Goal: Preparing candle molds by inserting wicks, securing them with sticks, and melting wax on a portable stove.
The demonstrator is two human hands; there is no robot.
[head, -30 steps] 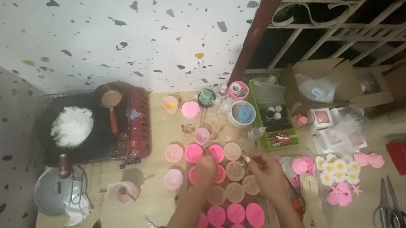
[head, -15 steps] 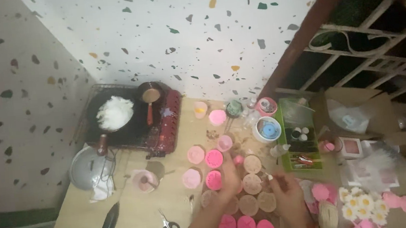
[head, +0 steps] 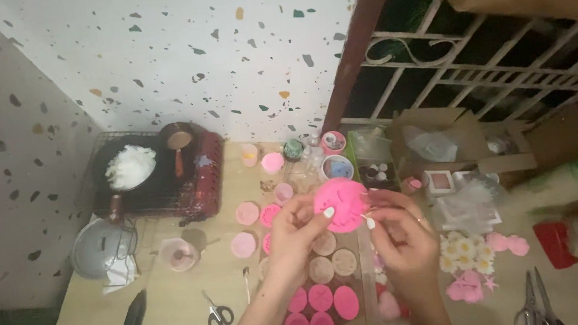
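Note:
My left hand (head: 294,233) holds a round pink mould (head: 341,205) raised above the table, its patterned face toward me. My right hand (head: 400,236) sits just right of it, pinching a thin pick-like tool (head: 366,215) whose tip touches the mould's right edge. Below my hands, several round pink moulds (head: 320,298) and tan discs (head: 333,263) lie in rows on the wooden table (head: 176,305). More pink moulds (head: 247,213) rest to the left.
A black pan with white flakes (head: 130,166) sits on a rack at back left, near a metal lid (head: 98,239). Scissors (head: 217,315) and a dark knife (head: 133,315) lie at front left. Green tray (head: 377,169), cardboard box (head: 454,137), daisy flowers (head: 463,255), pliers (head: 534,301) at right.
My left hand has lifted a pink mould off the table and turned it up toward me. My right hand rose with its tool to meet it. The camera shifted.

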